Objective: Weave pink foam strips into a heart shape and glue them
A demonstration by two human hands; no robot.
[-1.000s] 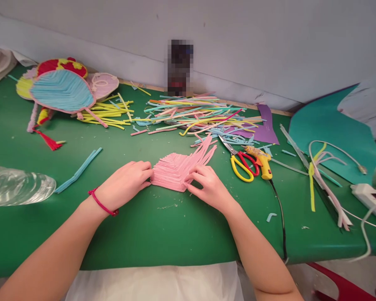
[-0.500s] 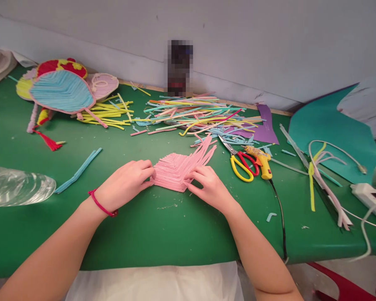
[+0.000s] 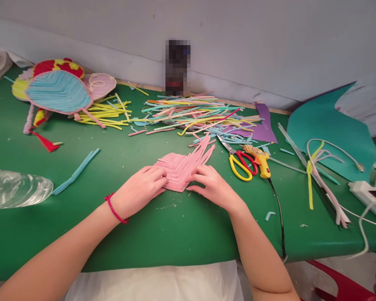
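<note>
A pink leaf-shaped piece made of pipe cleaners (image 3: pixel 176 167) lies on the green table in front of me, its rows meeting in a V and loose ends fanning out at upper right. My left hand (image 3: pixel 146 184) grips its left side, fingers bent over the lower edge. On the other side my right hand (image 3: pixel 211 186) holds the right edge lightly, thumb below and curled fingers above. Beyond the right hand lie scissors (image 3: pixel 242 163) with yellow and red handles and a yellow glue gun (image 3: pixel 260 161).
Loose coloured pipe cleaners (image 3: pixel 200 113) are heaped along the wall. Finished fans (image 3: pixel 59 91) sit at back left, near a clear bottle (image 3: pixel 21 188) and blue pipe cleaners (image 3: pixel 77 171). At right are a teal sheet (image 3: pixel 329 129), a pipe-cleaner bundle (image 3: pixel 327 190) and a power strip (image 3: pixel 368 196).
My left hand has shifted right, from the pink piece's left tip onto its lower left side. My right hand stays at the right edge. The view has moved slightly.
</note>
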